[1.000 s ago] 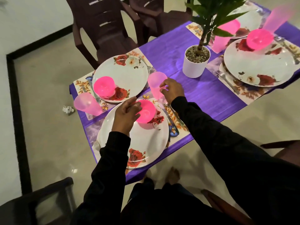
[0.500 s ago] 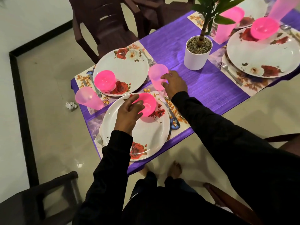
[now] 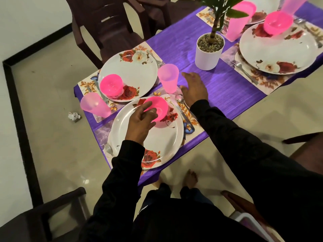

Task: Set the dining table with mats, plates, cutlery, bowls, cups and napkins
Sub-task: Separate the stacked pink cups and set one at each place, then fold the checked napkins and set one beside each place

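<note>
Seating the pink bowl (image 3: 158, 110) on the near plate (image 3: 167, 137), my left hand (image 3: 139, 123) pinches its rim; my right hand (image 3: 194, 88) hovers spread beside the cup (image 3: 168, 78). Napkins look due next.

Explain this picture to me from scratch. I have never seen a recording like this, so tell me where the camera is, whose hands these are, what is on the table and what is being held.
There is no machine here. A person wears a wide-angle camera on the head, so you look down along two black sleeves at their own hands. This is the only view.

The table has a purple cloth with floral mats. On the nearest plate sits a pink bowl, and the left hand holds it by the rim with curled fingers. The right hand is open, next to a pink cup but not touching it. A spoon lies right of the plate and a fork left of it.

Farther away are more plates, bowls and cups, plus a potted plant in the middle. I see no napkins.
</note>
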